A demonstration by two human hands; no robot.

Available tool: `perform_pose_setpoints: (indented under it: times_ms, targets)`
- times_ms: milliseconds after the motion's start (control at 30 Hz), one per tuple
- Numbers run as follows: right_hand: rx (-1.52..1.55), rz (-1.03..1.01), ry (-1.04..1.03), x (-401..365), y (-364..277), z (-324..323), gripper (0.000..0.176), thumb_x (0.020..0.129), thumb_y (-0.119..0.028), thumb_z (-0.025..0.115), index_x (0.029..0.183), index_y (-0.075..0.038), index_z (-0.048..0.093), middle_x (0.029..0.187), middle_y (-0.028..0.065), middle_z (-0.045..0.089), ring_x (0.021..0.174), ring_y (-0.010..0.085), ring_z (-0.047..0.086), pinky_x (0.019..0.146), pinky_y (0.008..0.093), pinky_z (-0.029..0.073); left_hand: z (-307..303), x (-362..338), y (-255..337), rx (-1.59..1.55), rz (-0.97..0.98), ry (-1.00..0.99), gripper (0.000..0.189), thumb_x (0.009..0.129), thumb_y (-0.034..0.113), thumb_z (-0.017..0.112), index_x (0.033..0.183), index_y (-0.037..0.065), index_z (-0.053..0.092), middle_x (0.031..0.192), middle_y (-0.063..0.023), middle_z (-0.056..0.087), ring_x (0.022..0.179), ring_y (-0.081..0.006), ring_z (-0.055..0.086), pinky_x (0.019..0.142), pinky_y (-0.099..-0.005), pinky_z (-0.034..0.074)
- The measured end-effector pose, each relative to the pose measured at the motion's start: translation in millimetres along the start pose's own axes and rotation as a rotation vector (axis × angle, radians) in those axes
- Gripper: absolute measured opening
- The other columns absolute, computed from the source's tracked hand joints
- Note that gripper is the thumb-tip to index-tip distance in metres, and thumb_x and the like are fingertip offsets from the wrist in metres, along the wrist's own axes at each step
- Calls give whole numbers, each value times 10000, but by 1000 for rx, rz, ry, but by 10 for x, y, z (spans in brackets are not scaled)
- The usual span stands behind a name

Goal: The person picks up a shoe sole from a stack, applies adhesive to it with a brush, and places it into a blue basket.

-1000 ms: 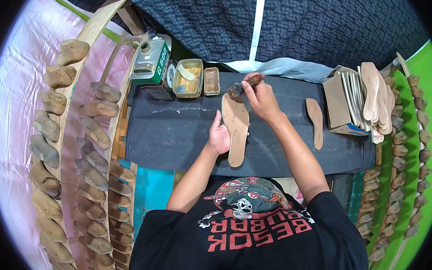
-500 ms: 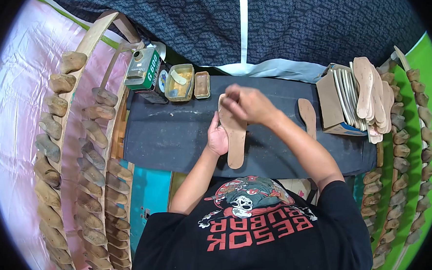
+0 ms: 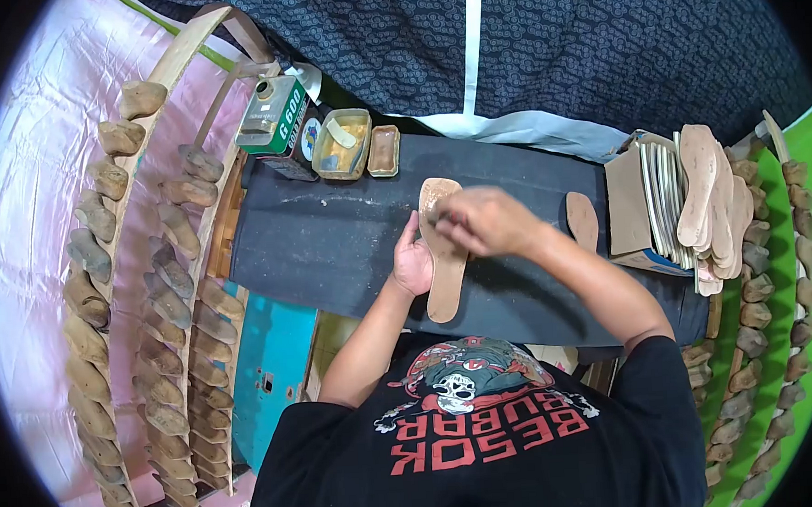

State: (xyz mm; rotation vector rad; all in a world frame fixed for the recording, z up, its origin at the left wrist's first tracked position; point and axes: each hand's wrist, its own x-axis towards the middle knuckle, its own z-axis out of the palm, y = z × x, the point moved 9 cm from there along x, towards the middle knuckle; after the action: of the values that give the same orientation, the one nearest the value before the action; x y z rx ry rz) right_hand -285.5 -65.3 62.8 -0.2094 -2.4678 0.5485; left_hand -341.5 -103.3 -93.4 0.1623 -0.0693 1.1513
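The right hand (image 3: 480, 222), a blurred closed fist, lies over the upper part of the sole (image 3: 444, 274) on the table (image 3: 332, 248); what it grips cannot be made out. The left hand (image 3: 413, 264) clasps the sole's edge. A second sole (image 3: 583, 218) lies apart. Beyond stand two trays (image 3: 370, 152) and one can (image 3: 275, 118). The box (image 3: 629, 210) crowds its soles past counting.

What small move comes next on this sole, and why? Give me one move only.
Probably draw the right hand down the sole toward its heel. The hand sits blurred over the upper half; the toe end looks glossy, the lower half matt. The left hand rests against the sole's edge, so it seems steadied.
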Motion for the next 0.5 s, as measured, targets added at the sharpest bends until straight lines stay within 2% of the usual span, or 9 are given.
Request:
perform_pose_setpoints:
  times_ms: [33, 67, 167, 233, 300, 367, 400, 433, 500]
  targets:
    - [-39, 83, -8, 51, 110, -106, 195, 932, -185, 667, 1018, -42, 566, 798, 152, 633, 752, 360, 659, 690, 474, 524, -34, -25, 2, 27, 33, 207, 702, 1037, 625, 340, 1463, 91, 501, 1356, -175, 627, 1184, -341, 651, 1027, -532, 506]
    - [-37, 109, 31, 100, 213, -200, 166, 932, -167, 661, 1007, -42, 581, 813, 157, 638, 746, 361, 659, 679, 460, 524, -60, -18, 11, 65, 19, 145, 705, 1038, 624, 328, 1482, 100, 485, 1391, -157, 608, 1214, -348, 634, 1017, -568, 505]
    - [-63, 172, 59, 140, 353, -318, 123, 937, -137, 643, 992, -42, 587, 810, 152, 622, 734, 363, 641, 664, 446, 515, -31, 12, 34, 216, 1, 98, 702, 1039, 623, 327, 1500, 114, 471, 1430, -126, 587, 1248, -346, 613, 1018, -580, 503]
    - [-135, 112, -24, 103, 210, -228, 196, 906, -150, 667, 1047, -42, 586, 801, 123, 637, 791, 327, 664, 715, 448, 526, -74, 12, 64, 114, 4, 69, 691, 1048, 609, 311, 1518, 122, 452, 1465, -126, 558, 1296, -348, 577, 1062, -596, 459]
    - [-58, -83, -13, 2, -92, -118, 215, 854, -105, 658, 1050, -42, 595, 838, 137, 628, 792, 347, 647, 731, 458, 530, -46, 5, 85, 5, 7, 40, 682, 1057, 595, 296, 1535, 130, 433, 1501, -126, 529, 1344, -349, 540, 1105, -611, 415]
    - [83, -172, -120, -51, -345, 20, 221, 857, -117, 666, 1048, -37, 590, 842, 138, 633, 803, 351, 650, 739, 454, 535, -169, -32, 114, 163, -29, 330, 716, 1041, 624, 316, 1517, 106, 452, 1459, -130, 563, 1267, -319, 598, 1059, -511, 493]
    - [82, -167, -125, -66, -403, 11, 221, 857, -117, 666, 1048, -37, 590, 842, 138, 633, 803, 351, 650, 739, 454, 535, -219, -16, 200, 332, 44, 334, 729, 1041, 632, 304, 1524, 105, 444, 1474, -122, 551, 1287, -309, 582, 1087, -490, 469]
    - [66, -147, -205, -91, -443, 58, 222, 861, -126, 673, 1047, -38, 590, 839, 138, 635, 807, 353, 654, 738, 451, 537, -271, -30, 213, 326, 40, 332, 729, 1041, 632, 304, 1524, 105, 444, 1474, -122, 551, 1287, -309, 582, 1087, -490, 469]
    - [43, -118, -282, -103, -401, 90, 224, 865, -136, 680, 1046, -40, 589, 835, 137, 638, 811, 354, 659, 737, 449, 538, -151, -1, 112, 186, -116, 161, 753, 1036, 649, 291, 1528, 97, 438, 1469, -134, 551, 1295, -310, 576, 1079, -490, 474]
